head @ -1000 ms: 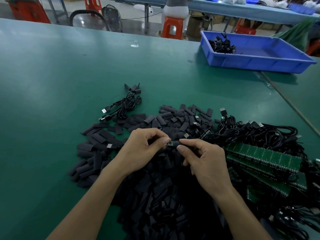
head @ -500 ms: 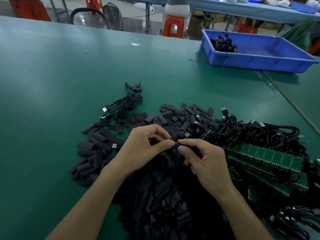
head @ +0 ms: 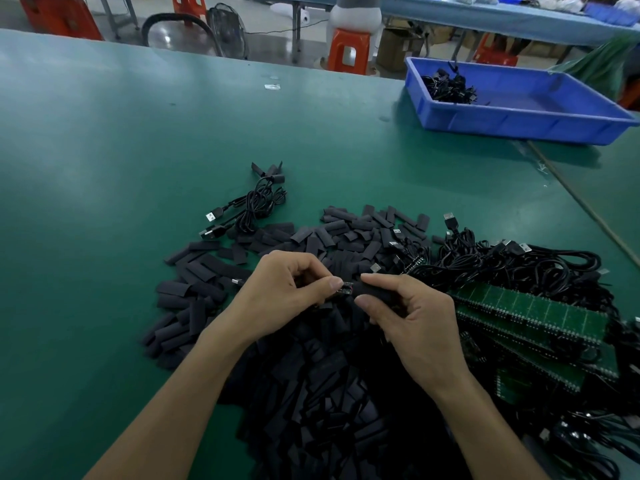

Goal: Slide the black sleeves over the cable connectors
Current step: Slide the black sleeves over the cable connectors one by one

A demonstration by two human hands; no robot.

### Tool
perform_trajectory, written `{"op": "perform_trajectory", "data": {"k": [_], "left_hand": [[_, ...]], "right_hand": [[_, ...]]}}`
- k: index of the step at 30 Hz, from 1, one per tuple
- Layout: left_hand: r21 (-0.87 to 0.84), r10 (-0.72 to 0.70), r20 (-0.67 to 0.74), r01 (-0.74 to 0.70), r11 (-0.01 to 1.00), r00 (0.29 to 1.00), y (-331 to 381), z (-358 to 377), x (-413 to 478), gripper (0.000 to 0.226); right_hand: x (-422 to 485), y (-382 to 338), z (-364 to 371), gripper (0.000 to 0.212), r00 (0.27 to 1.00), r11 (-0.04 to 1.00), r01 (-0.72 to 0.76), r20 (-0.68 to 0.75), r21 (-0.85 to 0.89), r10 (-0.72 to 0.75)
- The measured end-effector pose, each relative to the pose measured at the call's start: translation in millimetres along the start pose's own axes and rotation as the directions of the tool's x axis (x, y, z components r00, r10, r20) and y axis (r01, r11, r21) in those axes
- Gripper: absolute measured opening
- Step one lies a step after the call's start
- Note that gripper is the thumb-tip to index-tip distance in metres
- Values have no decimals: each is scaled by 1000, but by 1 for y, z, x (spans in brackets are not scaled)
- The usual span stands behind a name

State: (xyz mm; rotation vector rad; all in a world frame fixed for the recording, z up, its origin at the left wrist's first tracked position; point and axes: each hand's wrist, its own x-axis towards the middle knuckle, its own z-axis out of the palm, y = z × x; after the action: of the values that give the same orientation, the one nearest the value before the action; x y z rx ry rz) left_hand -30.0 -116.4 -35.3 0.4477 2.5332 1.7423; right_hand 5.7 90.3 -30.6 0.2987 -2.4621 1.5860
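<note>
My left hand (head: 284, 296) pinches the small cable connector (head: 346, 288), a short piece with a board showing between my fingertips. My right hand (head: 412, 317) grips a black sleeve (head: 375, 292) between thumb and forefinger, its open end meeting the connector. Both hands hover over a big pile of loose black sleeves (head: 322, 393) on the green table (head: 104, 202). To the right lies a tangle of black cables (head: 512, 268) with USB plugs. Whether the sleeve covers part of the connector is hard to tell.
Green circuit board strips (head: 533, 310) lie on the cables at right. A coiled sleeved cable (head: 252, 206) sits apart behind the pile. A blue tray (head: 519, 116) with several cables stands at the back right. Orange stools and another bench lie beyond the table edge.
The connector's board was hidden between my fingertips half a second ago; now it shows again, with the sleeve held longer in my right hand. Both hands stay in the same spot.
</note>
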Motion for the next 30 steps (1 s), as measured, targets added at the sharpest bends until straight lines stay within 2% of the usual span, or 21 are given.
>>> {"op": "perform_trajectory", "data": {"k": [5, 9, 16, 22, 27, 30], "left_hand": [[29, -65, 40, 64, 998, 997, 1, 2, 0, 11], [96, -75, 80, 67, 993, 994, 3, 2, 1, 21], [97, -52, 138, 39, 994, 989, 4, 3, 0, 18], [79, -51, 142, 40, 996, 989, 3, 3, -1, 19], [85, -43, 154, 31, 996, 987, 4, 5, -2, 15], [93, -35, 158, 20, 995, 987, 5, 6, -1, 16]], "right_hand": [[-1, 1, 3, 26, 994, 999, 50, -97, -19, -51], [-3, 4, 6, 25, 990, 996, 84, -113, -26, -87], [-1, 5, 4, 24, 997, 997, 73, -35, 30, -72], [-2, 6, 6, 21, 996, 995, 77, -44, 63, -74], [-2, 7, 5, 12, 999, 991, 20, -37, 133, -15], [-3, 6, 4, 14, 999, 985, -10, -36, 174, 16]]}}
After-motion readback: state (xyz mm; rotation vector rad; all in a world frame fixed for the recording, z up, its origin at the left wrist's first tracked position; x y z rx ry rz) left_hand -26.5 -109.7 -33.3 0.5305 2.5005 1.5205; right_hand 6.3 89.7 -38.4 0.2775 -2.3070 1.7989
